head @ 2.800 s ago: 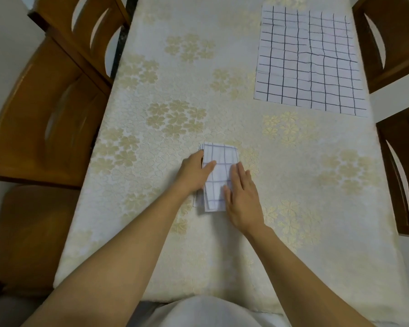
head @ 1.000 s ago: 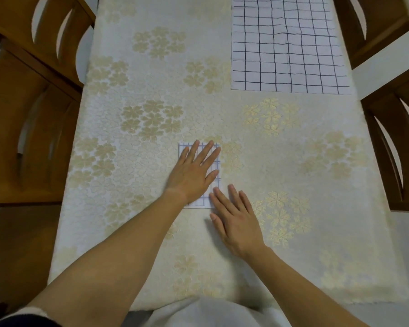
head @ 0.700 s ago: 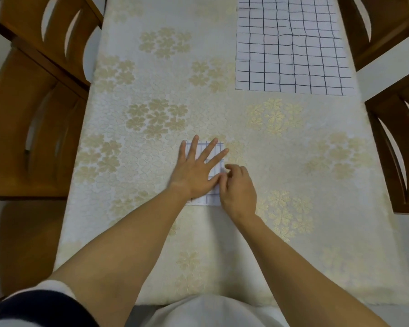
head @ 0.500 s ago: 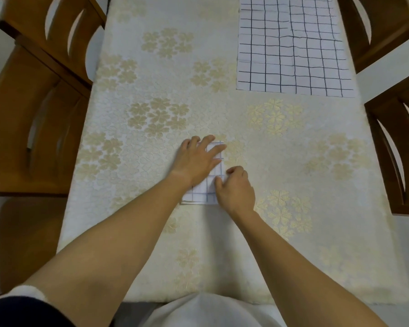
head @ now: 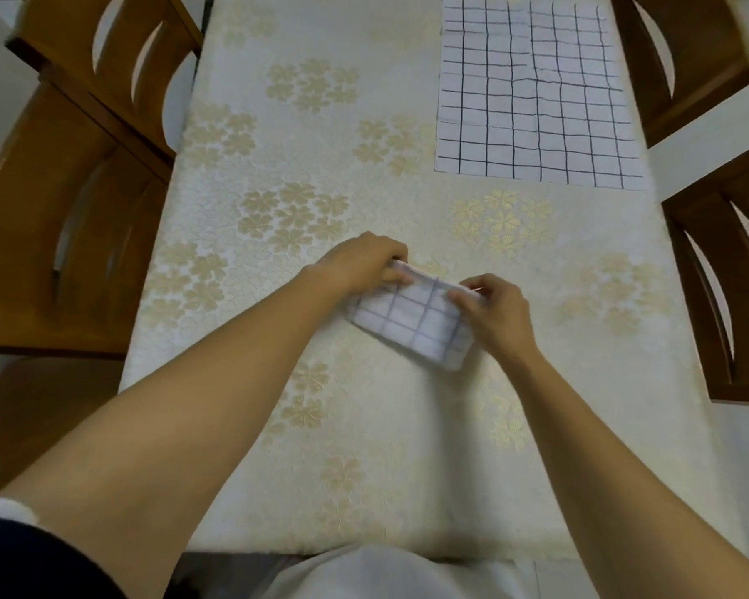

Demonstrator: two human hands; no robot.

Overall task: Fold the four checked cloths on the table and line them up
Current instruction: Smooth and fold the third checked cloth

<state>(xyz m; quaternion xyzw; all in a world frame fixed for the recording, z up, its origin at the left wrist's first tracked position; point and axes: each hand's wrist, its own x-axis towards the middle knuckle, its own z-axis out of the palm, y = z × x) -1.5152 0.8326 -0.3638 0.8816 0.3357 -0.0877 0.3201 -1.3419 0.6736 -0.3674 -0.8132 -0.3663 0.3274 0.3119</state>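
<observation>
A small folded checked cloth (head: 411, 324), white with dark grid lines, is held at the middle of the table, turned at an angle. My left hand (head: 362, 263) grips its far left corner with curled fingers. My right hand (head: 491, 306) pinches its far right corner. The near edge of the folded cloth hangs toward the tablecloth. A stack of unfolded checked cloths (head: 532, 92) lies flat at the far right of the table; how many layers it has is hidden.
The table wears a cream tablecloth (head: 277, 166) with gold flower prints. Wooden chairs stand on the left (head: 74, 188) and on the right (head: 727, 270), close to the table's long edges.
Both hands went from pressing the folded cloth flat to gripping its far corners. The cloth has lifted and turned from upright to slanted, shifting slightly right.
</observation>
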